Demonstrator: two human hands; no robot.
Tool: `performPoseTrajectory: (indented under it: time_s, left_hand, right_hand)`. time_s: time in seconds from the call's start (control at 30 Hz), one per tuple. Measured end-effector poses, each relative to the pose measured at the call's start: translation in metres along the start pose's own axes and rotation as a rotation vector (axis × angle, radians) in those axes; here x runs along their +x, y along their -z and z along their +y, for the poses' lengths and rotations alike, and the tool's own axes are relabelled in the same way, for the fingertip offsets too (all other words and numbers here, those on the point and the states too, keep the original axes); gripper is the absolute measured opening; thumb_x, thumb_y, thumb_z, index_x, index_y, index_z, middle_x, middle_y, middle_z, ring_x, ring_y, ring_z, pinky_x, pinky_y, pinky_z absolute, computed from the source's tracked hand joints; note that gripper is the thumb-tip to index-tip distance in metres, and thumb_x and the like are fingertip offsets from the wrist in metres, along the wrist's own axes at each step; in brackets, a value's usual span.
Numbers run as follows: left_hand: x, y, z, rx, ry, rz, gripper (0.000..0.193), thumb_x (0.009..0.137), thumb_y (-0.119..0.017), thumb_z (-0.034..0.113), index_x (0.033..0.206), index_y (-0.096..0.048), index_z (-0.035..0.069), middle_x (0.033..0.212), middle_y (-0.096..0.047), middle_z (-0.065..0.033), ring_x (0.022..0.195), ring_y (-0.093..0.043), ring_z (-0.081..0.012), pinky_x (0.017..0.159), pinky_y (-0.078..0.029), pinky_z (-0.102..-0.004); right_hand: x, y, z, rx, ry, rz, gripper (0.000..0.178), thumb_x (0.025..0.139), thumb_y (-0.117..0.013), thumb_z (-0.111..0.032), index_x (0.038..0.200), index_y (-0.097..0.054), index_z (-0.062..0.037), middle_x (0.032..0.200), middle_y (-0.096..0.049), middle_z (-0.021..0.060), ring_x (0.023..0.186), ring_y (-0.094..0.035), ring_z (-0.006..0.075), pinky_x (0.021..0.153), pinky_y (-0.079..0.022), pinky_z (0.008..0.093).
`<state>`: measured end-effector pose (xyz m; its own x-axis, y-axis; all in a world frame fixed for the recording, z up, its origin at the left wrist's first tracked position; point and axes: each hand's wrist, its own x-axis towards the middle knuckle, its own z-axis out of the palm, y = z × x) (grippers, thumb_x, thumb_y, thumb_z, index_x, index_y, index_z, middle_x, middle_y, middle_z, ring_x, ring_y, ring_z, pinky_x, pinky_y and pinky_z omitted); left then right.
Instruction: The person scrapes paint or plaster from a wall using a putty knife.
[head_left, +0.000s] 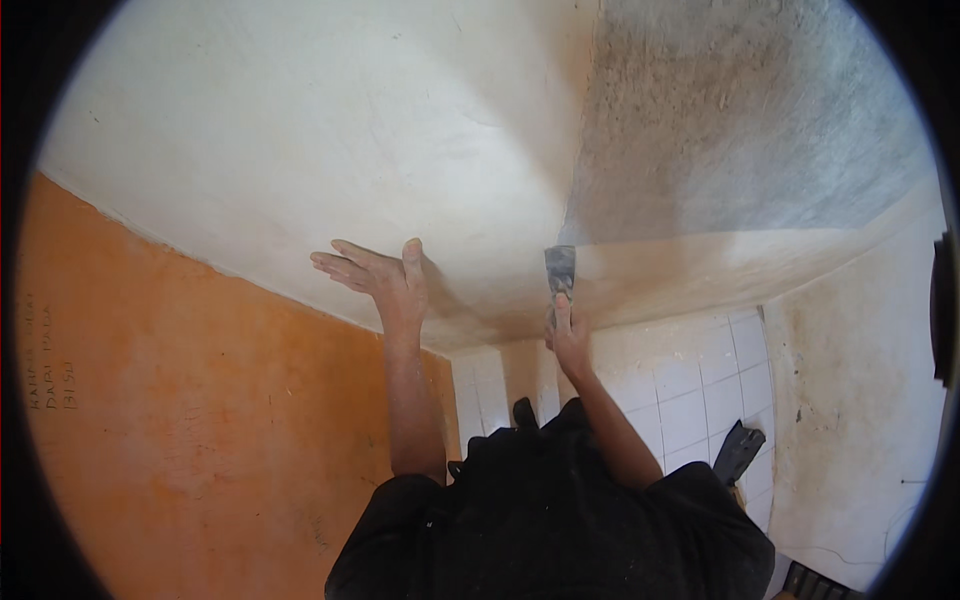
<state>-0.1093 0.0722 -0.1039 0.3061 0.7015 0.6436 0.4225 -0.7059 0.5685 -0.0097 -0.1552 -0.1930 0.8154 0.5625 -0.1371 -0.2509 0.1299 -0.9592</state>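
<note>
My right hand [567, 335] is closed round the handle of a putty knife [561, 268], thumb along its front. The broad blade points up, smeared with grey, close to the wall; I cannot tell whether it touches. My left hand [385, 280] is raised with fingers and thumb spread, holding nothing, dusty at the fingertips. It is close to the pale wall [300, 150]; contact with it is unclear. Right of an upright seam above the blade, a rough grey patch [740, 130] covers the wall, with a cream band below it.
An orange wall [180, 400] with handwriting meets the pale wall on the left. White floor tiles [690, 385] lie below. A dark flat object [740, 450] is on the right near my shoulder, and a stained pale wall [850, 400] rises beyond it.
</note>
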Motion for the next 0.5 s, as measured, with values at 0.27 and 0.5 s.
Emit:
performPoseTrajectory:
  time_s: [0.27, 0.5]
  left_hand:
    - [-0.002, 0.003, -0.001, 0.018, -0.015, -0.014, 0.111, 0.091, -0.051, 0.060, 0.146, 0.020, -0.006, 0.145, 0.030, -0.0387, 0.136, 0.027, -0.0540, 0.107, 0.009, -0.0681]
    - [0.003, 0.000, 0.002, -0.005, 0.049, -0.024, 0.113, 0.090, -0.051, 0.063, 0.145, 0.018, -0.008, 0.145, 0.029, -0.0399, 0.136, 0.026, -0.0549, 0.107, 0.008, -0.0681]
  right_hand:
    - [0.009, 0.003, -0.001, 0.032, -0.015, -0.024, 0.052, 0.101, -0.043, -0.048, 0.065, -0.044, -0.0115, 0.053, -0.037, -0.0050, 0.041, -0.032, 0.0048, 0.038, -0.022, 0.0231]
    - [0.008, -0.004, -0.009, 0.046, -0.020, -0.041, 0.052, 0.101, -0.044, -0.049, 0.065, -0.044, -0.0120, 0.052, -0.037, -0.0052, 0.040, -0.031, 0.0046, 0.037, -0.021, 0.0233]
